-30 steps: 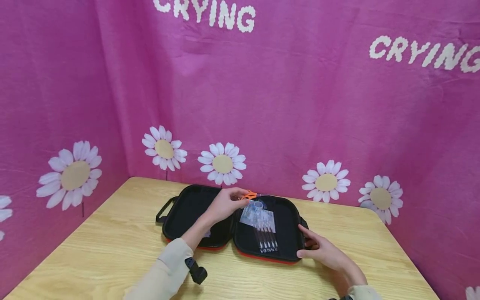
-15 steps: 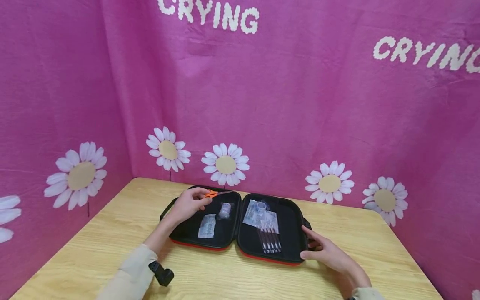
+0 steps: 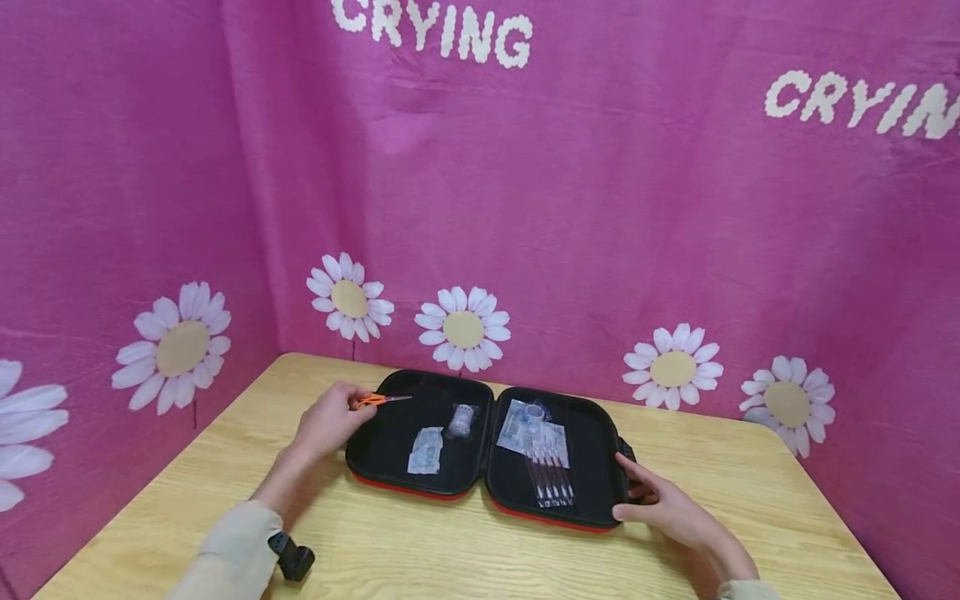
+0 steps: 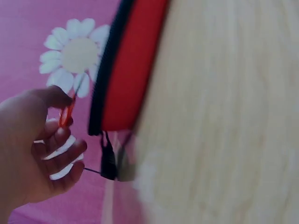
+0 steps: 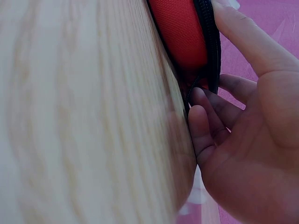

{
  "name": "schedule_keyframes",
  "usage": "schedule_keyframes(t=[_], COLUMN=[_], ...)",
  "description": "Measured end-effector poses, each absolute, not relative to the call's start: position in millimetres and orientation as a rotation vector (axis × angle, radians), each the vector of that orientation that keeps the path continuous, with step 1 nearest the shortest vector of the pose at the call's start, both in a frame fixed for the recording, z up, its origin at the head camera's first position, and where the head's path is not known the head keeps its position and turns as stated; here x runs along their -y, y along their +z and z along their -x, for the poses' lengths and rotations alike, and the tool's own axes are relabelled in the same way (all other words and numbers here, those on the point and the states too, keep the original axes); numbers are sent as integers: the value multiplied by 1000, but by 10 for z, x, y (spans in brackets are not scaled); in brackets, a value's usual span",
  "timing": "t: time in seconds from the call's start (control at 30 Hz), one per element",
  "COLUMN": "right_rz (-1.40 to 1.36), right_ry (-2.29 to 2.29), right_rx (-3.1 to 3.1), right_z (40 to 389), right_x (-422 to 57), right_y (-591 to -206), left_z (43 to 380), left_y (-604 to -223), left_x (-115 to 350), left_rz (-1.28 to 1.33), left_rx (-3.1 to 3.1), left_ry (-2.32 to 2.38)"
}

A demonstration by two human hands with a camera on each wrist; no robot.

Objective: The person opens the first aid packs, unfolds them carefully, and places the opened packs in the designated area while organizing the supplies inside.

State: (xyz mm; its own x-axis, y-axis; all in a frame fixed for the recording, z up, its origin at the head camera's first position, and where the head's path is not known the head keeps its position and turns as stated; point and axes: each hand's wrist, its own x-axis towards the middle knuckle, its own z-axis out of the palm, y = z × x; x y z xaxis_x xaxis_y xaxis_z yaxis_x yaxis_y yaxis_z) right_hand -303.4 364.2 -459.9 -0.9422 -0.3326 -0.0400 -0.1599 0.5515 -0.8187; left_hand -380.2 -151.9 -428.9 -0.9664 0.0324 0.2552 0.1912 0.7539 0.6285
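My left hand (image 3: 330,418) pinches a small pair of scissors (image 3: 382,400) by the orange handles, above the left edge of an unfolded black-and-red zip case (image 3: 416,493). In the left wrist view, thumb and forefinger hold the scissors (image 4: 67,114) while the other fingers curl loosely. My right hand (image 3: 671,508) grips the case's right side, thumb on the rim; in the right wrist view its fingers bend round the edge of the case (image 5: 182,37). The left half holds a white sachet (image 3: 426,451) and a wrapped roll (image 3: 461,420). Cotton swabs (image 3: 551,479) in clear wrap lie in the right half.
Also in the right half are white-and-blue packets (image 3: 513,427) and a small ring-shaped roll (image 3: 535,411). The case stands on a wooden table (image 3: 420,550), close to its back edge. A pink curtain (image 3: 570,208) with daisies hangs behind and along the sides.
My left hand has carried the scissors leftward, from over the case's middle to its left edge. This uncovers the sachet and wrapped roll. The right hand keeps its grip.
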Motion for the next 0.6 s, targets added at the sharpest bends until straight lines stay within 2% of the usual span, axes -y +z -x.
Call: schedule_keyframes(t=[0.13, 0.3, 0.6], right_rz=[387, 360, 375], right_ry=[-1349, -1351, -1348], right_rx=[-2606, -2599, -2579], right_z=[3035, 3038, 3034], right_x=[-3654, -3648, -3656], right_y=[-4601, -4599, -4585], left_z=[3835, 3874, 3944], left_y=[-4355, -4405, -4447], left_x=[1530, 1494, 1357], left_rz=[176, 294, 365], left_rx=[2782, 2779, 2754], left_ry=[-818, -631, -455])
